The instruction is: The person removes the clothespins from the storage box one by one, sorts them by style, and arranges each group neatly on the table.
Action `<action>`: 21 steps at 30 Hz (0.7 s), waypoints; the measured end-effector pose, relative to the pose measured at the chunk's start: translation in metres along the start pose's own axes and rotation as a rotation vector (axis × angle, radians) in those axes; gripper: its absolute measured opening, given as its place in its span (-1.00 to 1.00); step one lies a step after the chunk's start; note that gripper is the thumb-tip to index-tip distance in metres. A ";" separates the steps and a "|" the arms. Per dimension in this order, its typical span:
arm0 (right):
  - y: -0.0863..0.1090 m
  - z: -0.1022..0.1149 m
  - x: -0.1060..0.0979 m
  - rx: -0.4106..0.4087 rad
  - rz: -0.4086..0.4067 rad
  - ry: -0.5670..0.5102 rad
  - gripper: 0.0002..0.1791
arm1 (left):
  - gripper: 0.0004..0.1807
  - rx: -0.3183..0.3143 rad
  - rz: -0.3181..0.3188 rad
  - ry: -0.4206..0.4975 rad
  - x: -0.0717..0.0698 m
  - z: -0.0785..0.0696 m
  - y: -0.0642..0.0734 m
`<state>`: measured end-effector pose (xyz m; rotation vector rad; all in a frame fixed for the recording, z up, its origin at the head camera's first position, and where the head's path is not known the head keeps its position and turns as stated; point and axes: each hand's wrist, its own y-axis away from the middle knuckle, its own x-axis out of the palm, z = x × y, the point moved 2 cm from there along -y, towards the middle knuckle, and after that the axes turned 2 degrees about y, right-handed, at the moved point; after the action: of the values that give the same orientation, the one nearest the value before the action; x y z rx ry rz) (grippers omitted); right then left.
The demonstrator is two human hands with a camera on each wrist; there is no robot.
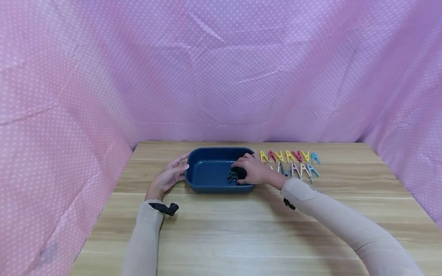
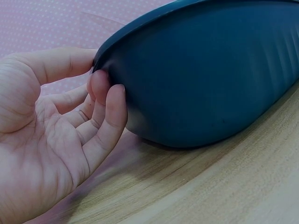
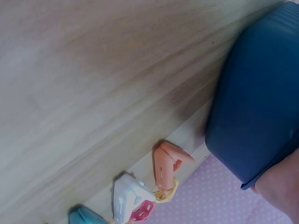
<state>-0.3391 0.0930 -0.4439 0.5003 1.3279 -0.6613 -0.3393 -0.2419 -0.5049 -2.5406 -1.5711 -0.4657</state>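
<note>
A dark blue oblong basin [image 1: 212, 190] stands near the table's far edge. At its left end my left hand [image 1: 170, 176] holds it; the left wrist view shows the thumb at the rim and curled fingertips against the outer wall. My right hand [image 1: 256, 170] reaches over the right end into the basin, fingers and thumb curled round a black thing [image 1: 239, 172]. Thin dark prongs [image 1: 231, 177] show beside it, low in the basin; its exact kind I cannot tell. In the right wrist view only part of the right hand [image 3: 281, 184] appears, by the rim.
Right of the basin, small plastic clothespins lie in two rows: yellow, red and blue ones [image 1: 289, 156] behind, white, pink and blue ones [image 1: 304, 170] in front, partly behind the right wrist. A pink dotted cloth [image 1: 219, 93] hangs beyond the wooden table [image 1: 210, 236].
</note>
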 end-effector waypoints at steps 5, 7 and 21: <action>0.002 -0.001 0.000 -0.007 -0.025 -0.027 -0.43 | -0.35 -0.006 -0.008 0.008 0.001 0.001 -0.001; 0.001 -0.001 0.000 -0.010 -0.033 -0.040 -0.43 | -0.36 -0.003 -0.020 0.005 0.001 0.001 0.000; 0.006 -0.002 0.000 -0.005 -0.116 -0.129 -0.40 | -0.36 -0.008 -0.032 -0.015 0.004 -0.001 -0.001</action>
<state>-0.3364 0.0981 -0.4442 0.3718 1.2426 -0.7735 -0.3384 -0.2381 -0.5028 -2.5346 -1.6207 -0.4583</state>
